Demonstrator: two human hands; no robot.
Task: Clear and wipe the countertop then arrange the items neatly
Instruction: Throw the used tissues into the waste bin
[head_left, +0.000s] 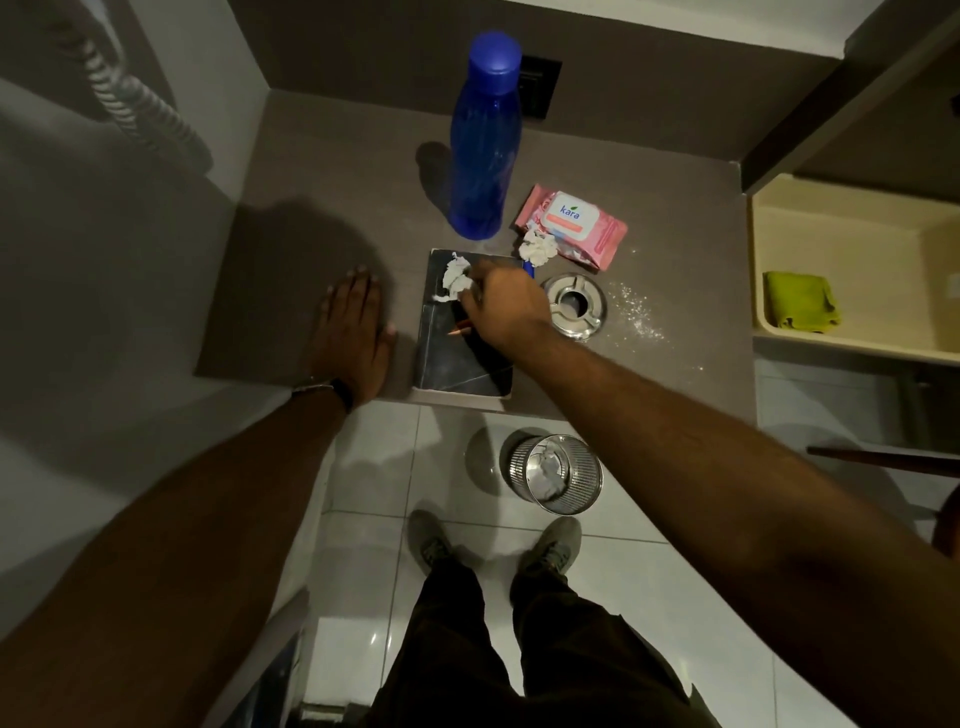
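On the brown countertop lies a dark book near the front edge. My right hand pinches a crumpled white tissue on top of the book, beside a pencil. My left hand rests flat on the counter, left of the book. A second crumpled tissue lies against a pink wet-wipes pack. A tall blue bottle stands behind the book. A steel ashtray sits to the right, with white powder spilled beside it.
A metal mesh bin holding crumpled paper stands on the tiled floor below the counter edge. At the right, a cream shelf compartment holds a folded green cloth. My shoes and legs are below. A wall socket sits behind the bottle.
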